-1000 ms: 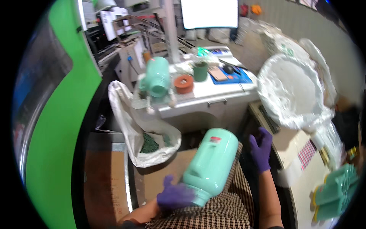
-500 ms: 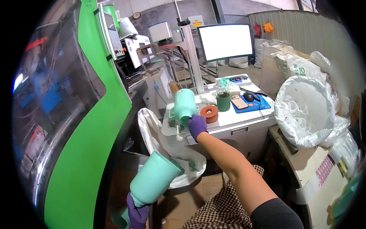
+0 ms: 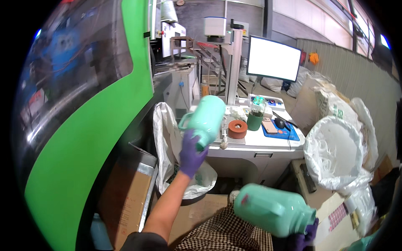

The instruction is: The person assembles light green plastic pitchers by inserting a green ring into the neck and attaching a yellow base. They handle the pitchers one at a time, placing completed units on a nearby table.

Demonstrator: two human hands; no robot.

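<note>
A mint-green jug (image 3: pixel 210 113) with a side handle is tilted, its neck pointing down toward me, above the table's left front corner. My left hand (image 3: pixel 191 155), in a purple glove, is closed round its neck. A second mint-green jug (image 3: pixel 268 209) lies sideways in the air over my checked apron, with a small red mark near its base. My right hand (image 3: pixel 307 235), also purple-gloved, is closed at this jug's neck, with part of the fingers hidden. Right of the first jug, a reddish-brown grooved wheel (image 3: pixel 237 130) is fixed at the table edge.
On the white table (image 3: pixel 255 144) are a green-lidded bottle (image 3: pixel 255 116), a phone (image 3: pixel 269 125) and a black mouse (image 3: pixel 279 123), with a monitor behind. A white-lined bin (image 3: pixel 165 142) stands below left, a white-lined tub (image 3: pixel 333 154) at right. The green machine (image 3: pixel 90 129) borders the left.
My left hand has risen from the lower left to the table with its jug. My right hand has moved from the table to the lower right, now with a jug. The head view has shifted.
</note>
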